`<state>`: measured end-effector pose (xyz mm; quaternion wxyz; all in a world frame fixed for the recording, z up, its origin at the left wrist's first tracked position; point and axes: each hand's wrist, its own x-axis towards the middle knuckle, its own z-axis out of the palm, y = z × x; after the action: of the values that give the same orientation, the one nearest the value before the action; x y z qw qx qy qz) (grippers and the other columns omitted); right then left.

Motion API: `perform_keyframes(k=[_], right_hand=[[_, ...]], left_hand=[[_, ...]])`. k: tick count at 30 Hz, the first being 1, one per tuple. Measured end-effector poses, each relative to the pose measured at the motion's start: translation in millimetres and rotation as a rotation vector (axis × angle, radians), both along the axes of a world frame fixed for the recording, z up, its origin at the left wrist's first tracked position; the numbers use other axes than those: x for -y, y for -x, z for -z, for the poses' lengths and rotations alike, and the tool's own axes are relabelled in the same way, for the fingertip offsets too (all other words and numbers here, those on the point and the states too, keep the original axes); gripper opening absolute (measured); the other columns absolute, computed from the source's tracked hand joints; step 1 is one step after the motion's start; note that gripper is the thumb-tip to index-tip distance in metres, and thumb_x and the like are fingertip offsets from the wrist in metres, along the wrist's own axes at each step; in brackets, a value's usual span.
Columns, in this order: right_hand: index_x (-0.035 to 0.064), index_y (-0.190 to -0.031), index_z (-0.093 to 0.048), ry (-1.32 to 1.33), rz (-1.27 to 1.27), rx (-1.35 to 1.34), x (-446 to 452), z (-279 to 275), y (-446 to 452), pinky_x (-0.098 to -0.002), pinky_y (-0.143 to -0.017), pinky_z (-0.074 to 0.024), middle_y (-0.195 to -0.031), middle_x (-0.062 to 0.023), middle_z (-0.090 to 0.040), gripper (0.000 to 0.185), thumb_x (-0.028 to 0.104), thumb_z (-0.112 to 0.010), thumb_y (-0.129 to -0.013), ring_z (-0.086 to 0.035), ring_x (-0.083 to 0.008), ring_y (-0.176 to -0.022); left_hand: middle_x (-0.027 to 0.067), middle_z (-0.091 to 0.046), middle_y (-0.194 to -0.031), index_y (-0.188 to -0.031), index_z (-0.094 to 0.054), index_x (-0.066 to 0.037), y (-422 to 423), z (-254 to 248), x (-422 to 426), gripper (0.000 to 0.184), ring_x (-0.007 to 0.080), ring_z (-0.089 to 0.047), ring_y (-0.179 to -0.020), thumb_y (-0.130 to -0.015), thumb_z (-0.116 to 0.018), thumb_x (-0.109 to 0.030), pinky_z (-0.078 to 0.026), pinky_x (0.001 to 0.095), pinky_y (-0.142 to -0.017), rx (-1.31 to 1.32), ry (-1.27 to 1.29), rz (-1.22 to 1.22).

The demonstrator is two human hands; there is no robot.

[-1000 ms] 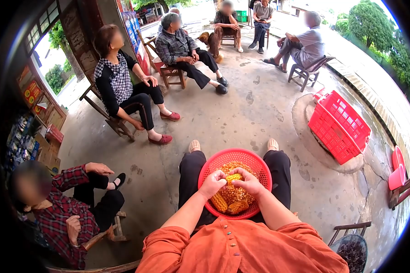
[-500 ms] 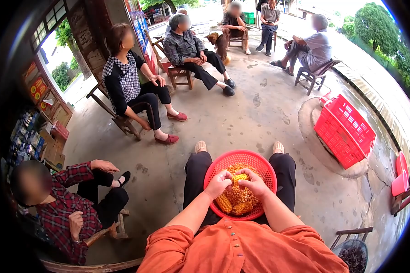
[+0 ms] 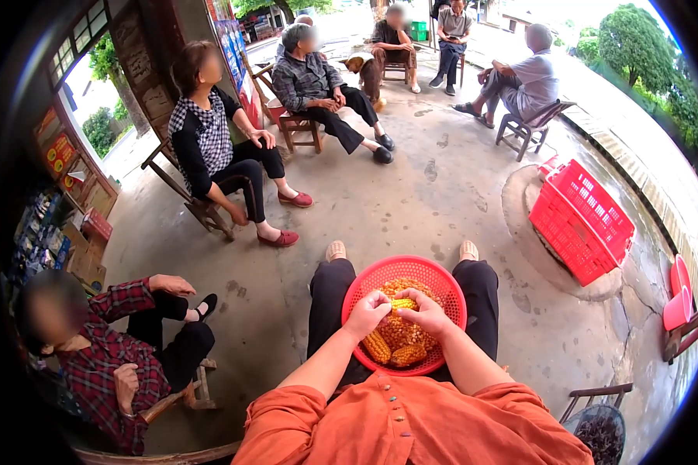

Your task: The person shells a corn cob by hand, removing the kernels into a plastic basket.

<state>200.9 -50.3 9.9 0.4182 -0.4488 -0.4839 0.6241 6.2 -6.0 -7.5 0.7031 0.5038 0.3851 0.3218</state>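
Observation:
A red perforated basket (image 3: 451, 288) rests on my lap between my knees, with loose orange kernels (image 3: 399, 332) inside. Over it, my left hand (image 3: 369, 311) and my right hand (image 3: 426, 313) grip one yellow corn cob (image 3: 402, 304) between them, fingers closed around its two sides. Two more cobs lie in the lower left part of the basket: a long one (image 3: 376, 347) and a shorter one (image 3: 409, 355). My fingers hide the ends of the held cob.
Several people sit on chairs at the left and ahead, one in a plaid shirt (image 3: 108, 364) nearest. A dog (image 3: 368, 74) stands among them. Stacked red crates (image 3: 582, 221) and a pink bucket (image 3: 677, 308) are on the right. A dark-filled container (image 3: 599, 430) is at lower right.
The view has shifted slightly. Both hands stay together on the cob above the basket, with only small finger movements.

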Motion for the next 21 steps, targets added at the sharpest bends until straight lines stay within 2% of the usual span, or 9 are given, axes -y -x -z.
perform_keyframes(k=[4,6,7,9,12,15,17,19,21], right_hand=[[0.0086,-0.125,-0.054,-0.187,-0.035,0.142,-2,11,-2,-0.0233,-0.077,-0.0496,-0.106,-0.0019,-0.060,0.039,0.016,-0.069,-0.090,-0.058,-0.0082,-0.091],[0.0077,-0.126,-0.054,-0.196,-0.076,0.153,-1,7,-1,-0.0276,-0.089,-0.0483,-0.116,-0.0043,-0.058,0.042,0.018,-0.070,-0.089,-0.056,-0.0120,-0.104],[0.0077,-0.126,-0.054,-0.197,-0.081,0.150,-1,8,0,-0.0276,-0.089,-0.0483,-0.116,-0.0043,-0.058,0.042,0.018,-0.070,-0.089,-0.056,-0.0120,-0.104],[0.0063,-0.126,-0.054,-0.277,-0.085,0.232,-1,11,0,-0.0311,-0.100,-0.0419,-0.121,-0.0059,-0.057,0.045,0.021,-0.071,-0.088,-0.052,-0.0154,-0.115],[0.0051,-0.127,-0.054,-0.266,-0.088,0.234,1,6,0,-0.0332,-0.107,-0.0347,-0.123,-0.0072,-0.057,0.047,0.023,-0.072,-0.087,-0.049,-0.0179,-0.121],[0.0047,-0.124,-0.055,-0.299,-0.060,0.232,1,7,1,-0.0328,-0.103,-0.0396,-0.120,-0.0088,-0.060,0.044,0.018,-0.072,-0.086,-0.053,-0.0183,-0.118],[0.0045,-0.124,-0.055,-0.301,-0.058,0.241,1,9,1,-0.0329,-0.103,-0.0395,-0.120,-0.0090,-0.060,0.044,0.018,-0.072,-0.085,-0.053,-0.0186,-0.118],[0.0042,-0.124,-0.055,-0.303,-0.057,0.250,0,13,1,-0.0330,-0.103,-0.0395,-0.120,-0.0092,-0.060,0.045,0.018,-0.072,-0.085,-0.053,-0.0188,-0.118],[0.0041,-0.124,-0.056,-0.317,-0.056,0.235,-3,20,1,-0.0332,-0.103,-0.0396,-0.120,-0.0097,-0.060,0.045,0.018,-0.072,-0.084,-0.054,-0.0194,-0.118]], left_hand=[[-0.0024,-0.055,-0.077,-0.091,-0.054,-0.010,2,12,-4,0.003,0.0058,-0.053,-0.062,-0.092,-0.056,-0.008,-0.044,0.0204,-0.056,0.002,-0.004,0.016],[-0.0036,-0.053,-0.075,-0.090,-0.053,-0.010,1,21,-6,0.005,0.0045,-0.050,-0.062,-0.090,-0.054,-0.005,-0.041,0.0198,-0.055,-0.025,-0.122,-0.004],[-0.0036,-0.053,-0.075,-0.090,-0.053,-0.010,2,21,-6,0.005,0.0045,-0.050,-0.062,-0.090,-0.054,-0.005,-0.041,0.0198,-0.055,-0.028,-0.123,-0.009],[-0.0045,-0.051,-0.075,-0.089,-0.053,-0.009,3,23,-7,0.007,0.0032,-0.048,-0.062,-0.089,-0.054,-0.003,-0.039,0.0194,-0.054,-0.061,-0.153,0.004],[-0.0048,-0.050,-0.075,-0.089,-0.052,-0.009,3,26,-8,0.008,0.0028,-0.047,-0.063,-0.088,-0.054,-0.001,-0.039,0.0192,-0.055,-0.077,-0.187,0.014],[-0.0050,-0.050,-0.076,-0.089,-0.053,-0.009,3,21,-6,0.008,0.0028,-0.048,-0.063,-0.087,-0.054,-0.001,-0.039,0.0195,-0.055,-0.084,-0.180,0.012],[-0.0050,-0.050,-0.076,-0.089,-0.053,-0.009,2,18,-5,0.008,0.0027,-0.048,-0.064,-0.087,-0.055,-0.001,-0.039,0.0197,-0.056,-0.090,-0.173,0.012],[-0.0036,-0.051,-0.074,-0.081,-0.053,-0.007,1,15,-4,0.007,0.0046,-0.047,-0.067,-0.084,-0.058,-0.004,-0.041,0.0226,-0.059,-0.102,-0.195,-0.021],[-0.0043,-0.050,-0.076,-0.084,-0.053,-0.008,1,16,-5,0.007,0.0034,-0.046,-0.067,-0.084,-0.057,-0.003,-0.040,0.0212,-0.059,-0.117,-0.227,-0.015]])
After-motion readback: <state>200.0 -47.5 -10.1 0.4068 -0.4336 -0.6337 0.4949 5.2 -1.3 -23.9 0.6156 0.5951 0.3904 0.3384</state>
